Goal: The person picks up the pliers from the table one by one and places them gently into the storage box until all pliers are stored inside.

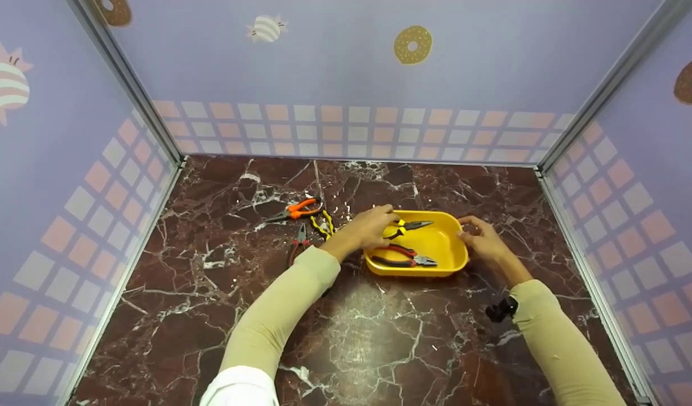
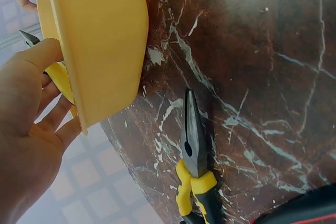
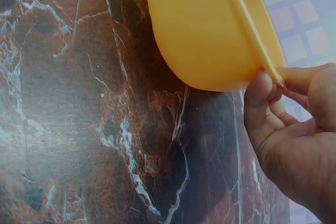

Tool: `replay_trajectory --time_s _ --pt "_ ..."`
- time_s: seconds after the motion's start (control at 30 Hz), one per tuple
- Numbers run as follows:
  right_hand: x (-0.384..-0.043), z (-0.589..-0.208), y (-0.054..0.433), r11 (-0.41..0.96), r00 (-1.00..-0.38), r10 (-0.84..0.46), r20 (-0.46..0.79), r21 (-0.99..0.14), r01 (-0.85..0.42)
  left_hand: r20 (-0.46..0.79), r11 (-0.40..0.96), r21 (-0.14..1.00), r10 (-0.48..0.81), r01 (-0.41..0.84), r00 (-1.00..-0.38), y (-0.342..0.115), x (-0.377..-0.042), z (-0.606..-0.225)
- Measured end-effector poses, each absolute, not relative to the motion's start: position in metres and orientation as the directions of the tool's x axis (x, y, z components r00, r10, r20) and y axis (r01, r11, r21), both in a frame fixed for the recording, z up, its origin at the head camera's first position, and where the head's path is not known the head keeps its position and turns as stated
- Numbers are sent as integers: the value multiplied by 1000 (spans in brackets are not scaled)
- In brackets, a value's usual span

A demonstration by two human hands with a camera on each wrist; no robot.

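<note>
A yellow plastic basin (image 1: 448, 239) sits on the dark marbled surface. Inside it, red-and-black combination pliers (image 1: 424, 261) lie near the front wall. My left hand (image 1: 373, 226) is over the basin's left end, holding yellow-and-black long-nose pliers (image 1: 418, 224) by the handles, their nose pointing right. In the left wrist view the thumb of that hand overlaps the rim, and a yellow handle (image 2: 60, 80) shows beneath it. At the basin's right end, my right hand (image 1: 486, 241) pinches the rim (image 3: 262, 56) between thumb and fingers.
Left of the basin lie orange-handled pliers (image 1: 298, 211), red-handled pliers (image 1: 301, 241) and another yellow-and-black long-nose pair (image 2: 194, 145), partly behind the left hand in the head view. Patterned panels (image 1: 346, 73) enclose the back and both sides.
</note>
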State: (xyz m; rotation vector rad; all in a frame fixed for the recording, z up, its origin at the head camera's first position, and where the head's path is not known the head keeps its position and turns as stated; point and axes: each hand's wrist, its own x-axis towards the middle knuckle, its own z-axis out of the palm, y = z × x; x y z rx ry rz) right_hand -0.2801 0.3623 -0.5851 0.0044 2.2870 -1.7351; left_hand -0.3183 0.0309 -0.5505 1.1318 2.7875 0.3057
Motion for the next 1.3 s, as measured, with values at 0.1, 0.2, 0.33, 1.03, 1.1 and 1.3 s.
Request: replay_trajectory --time_s 0.1,0.2,0.33,1.03,1.1,1.3 --pt "-279 -586 362 298 -964 -159 -211 -942 157 -45 704 210 700 679 -713 34 -318 -553" --pt "-279 -587 363 301 -963 -163 -217 -940 161 -55 709 193 698 678 -714 36 -318 -557" --pt "-279 -587 362 304 -961 -164 -224 -938 167 -51 719 180 688 671 -724 37 -318 -563" --pt "-281 -584 363 304 -963 -166 -213 -940 156 -60 717 149 694 681 -718 44 -317 -578" --pt "-278 -576 361 294 -958 -176 -225 -941 167 -73 719 151 692 678 -718 45 -317 -578" --pt "-277 -583 362 291 -962 -171 -213 -944 158 -104 733 110 680 671 -726 48 -316 -580"
